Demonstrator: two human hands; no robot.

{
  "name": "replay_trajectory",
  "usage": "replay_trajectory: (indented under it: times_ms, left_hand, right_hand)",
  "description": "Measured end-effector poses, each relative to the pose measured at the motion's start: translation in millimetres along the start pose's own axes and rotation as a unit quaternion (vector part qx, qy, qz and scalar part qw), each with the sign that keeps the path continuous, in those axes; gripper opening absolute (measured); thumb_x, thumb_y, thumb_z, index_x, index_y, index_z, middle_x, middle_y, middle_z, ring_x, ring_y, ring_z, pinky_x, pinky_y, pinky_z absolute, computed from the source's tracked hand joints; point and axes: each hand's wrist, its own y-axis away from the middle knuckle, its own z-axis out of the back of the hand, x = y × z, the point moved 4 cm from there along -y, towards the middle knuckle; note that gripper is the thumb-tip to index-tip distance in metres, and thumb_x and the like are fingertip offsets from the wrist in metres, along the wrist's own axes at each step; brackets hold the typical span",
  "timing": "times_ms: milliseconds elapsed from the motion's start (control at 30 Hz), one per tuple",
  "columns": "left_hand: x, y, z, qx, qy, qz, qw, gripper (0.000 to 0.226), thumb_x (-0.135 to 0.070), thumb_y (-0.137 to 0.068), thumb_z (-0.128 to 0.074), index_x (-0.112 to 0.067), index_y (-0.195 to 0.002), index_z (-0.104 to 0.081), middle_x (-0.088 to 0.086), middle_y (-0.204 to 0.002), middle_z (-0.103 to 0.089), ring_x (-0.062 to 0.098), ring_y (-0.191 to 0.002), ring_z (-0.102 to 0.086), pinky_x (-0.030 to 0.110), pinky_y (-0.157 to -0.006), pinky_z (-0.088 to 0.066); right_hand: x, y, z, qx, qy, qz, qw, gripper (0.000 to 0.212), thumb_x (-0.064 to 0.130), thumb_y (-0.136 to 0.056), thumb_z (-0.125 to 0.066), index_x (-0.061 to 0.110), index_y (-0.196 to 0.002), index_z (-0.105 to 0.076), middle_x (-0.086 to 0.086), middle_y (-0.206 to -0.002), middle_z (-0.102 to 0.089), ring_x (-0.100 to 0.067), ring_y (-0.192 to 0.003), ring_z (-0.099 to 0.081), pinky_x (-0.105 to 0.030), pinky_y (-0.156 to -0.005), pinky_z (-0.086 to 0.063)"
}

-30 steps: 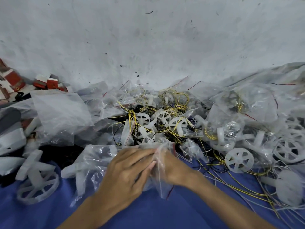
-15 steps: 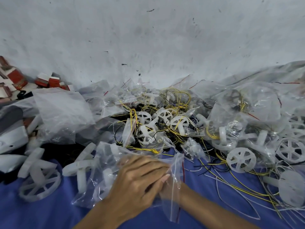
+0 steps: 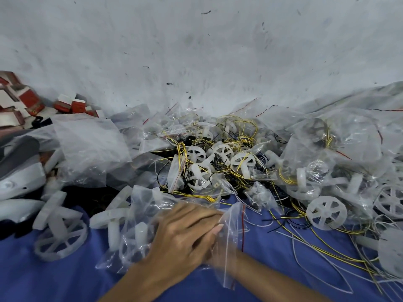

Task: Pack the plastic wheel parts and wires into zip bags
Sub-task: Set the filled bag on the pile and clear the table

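**Head view: zip bag gripped amid the clutter**

The clear, crinkled zip bag is lying low at centre on the blue cloth, with white wheel parts showing through its film. The left hand is curling over it, gripping its top. The right hand is sitting blurred behind film and fingers, so its grip cannot be told. Just beyond, spoked white plastic wheels are tangling with thin yellow wires. Filled bags are heaping up at right, and red-and-white boxes are sitting far left against the scuffed grey wall.
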Motion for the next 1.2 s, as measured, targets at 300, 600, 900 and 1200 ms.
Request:
replay_trajectory:
  times_ms: [300, 600, 900, 1200]
  left_hand:
    - [27, 6, 5, 0.008, 0.0, 0.135, 0.991, 0.032, -0.029, -0.095, -0.048, -0.01, -0.102, -0.073, -0.006, -0.104, -0.069, 0.007, -0.095, -0.064, 0.027, -0.084, -0.051]
    - [33, 8, 4, 0.024, -0.016, 0.17, 0.985, 0.037, -0.033, -0.095, -0.044, -0.009, -0.105, -0.071, -0.002, -0.099, -0.071, 0.005, -0.092, -0.065, 0.026, -0.081, -0.053]
    - [33, 8, 2, 0.041, -0.016, 0.183, 0.982, 0.037, -0.033, -0.095, -0.045, -0.008, -0.104, -0.071, 0.0, -0.099, -0.071, 0.006, -0.09, -0.064, 0.018, -0.082, -0.051]
    - [33, 9, 2, 0.038, 0.005, 0.191, 0.981, 0.035, -0.031, -0.094, -0.048, -0.006, -0.105, -0.071, 0.001, -0.1, -0.07, 0.006, -0.091, -0.063, 0.015, -0.083, -0.049]
  right_hand:
    - [-37, -29, 38, 0.544, -0.103, 0.4, 0.731, 0.023, 0.013, -0.092, -0.056, 0.003, -0.113, -0.059, 0.003, -0.106, -0.064, -0.004, -0.09, -0.059, -0.008, -0.075, -0.043]
    - [-97, -141, 14, 0.099, -0.22, 0.146, 0.959, 0.016, 0.018, -0.087, -0.062, 0.012, -0.101, -0.065, -0.007, -0.109, -0.065, -0.016, -0.094, -0.06, -0.029, -0.083, -0.048]
    - [-100, -134, -17, 0.051, -0.066, 0.152, 0.985, 0.022, 0.021, -0.091, -0.053, 0.009, -0.108, -0.059, -0.019, -0.116, -0.052, -0.039, -0.099, -0.056, -0.04, -0.072, -0.045]
    - [-105, -147, -6, 0.077, -0.206, 0.176, 0.96, 0.027, 0.007, -0.096, -0.036, 0.012, -0.115, -0.054, -0.016, -0.105, -0.062, -0.026, -0.075, -0.062, -0.037, -0.063, -0.049]
